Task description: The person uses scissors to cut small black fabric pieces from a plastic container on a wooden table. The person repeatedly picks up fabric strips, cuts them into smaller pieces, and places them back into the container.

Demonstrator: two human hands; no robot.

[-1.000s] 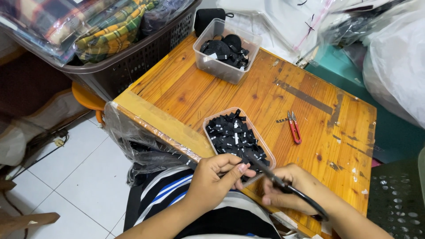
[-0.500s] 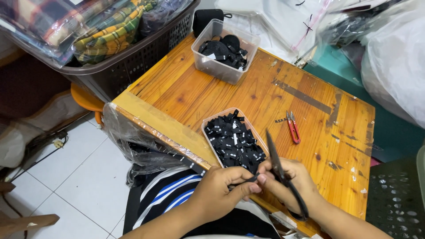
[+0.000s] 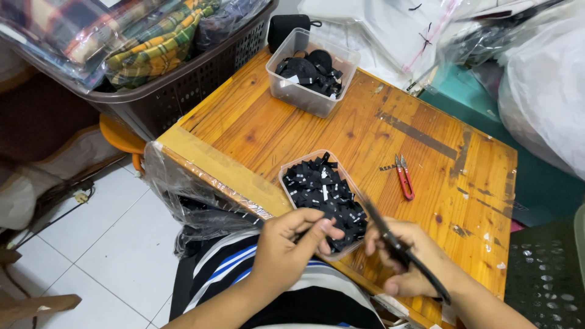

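My left hand [image 3: 286, 247] pinches a small black piece at the near rim of a clear plastic tub [image 3: 286, 175] filled with several black fabric tags. My right hand [image 3: 407, 263] grips black scissors [image 3: 397, 247], blades pointing up and left over the tub's right edge. Both hands hover at the near edge of a small wooden table [image 3: 341, 128], above my striped shirt.
A second clear tub [image 3: 314, 97] of black strap pieces stands at the table's far side. Red thread snips [image 3: 404, 176] lie right of centre. A dark basket [image 3: 183, 79] of checked fabric sits left, plastic bags [image 3: 536, 79] right. A clear bag hangs off the table's left edge.
The scissors have swung from pointing right and down to blades raised over the tub. My left hand has stayed at the tub's near rim, fingers pinching closer.
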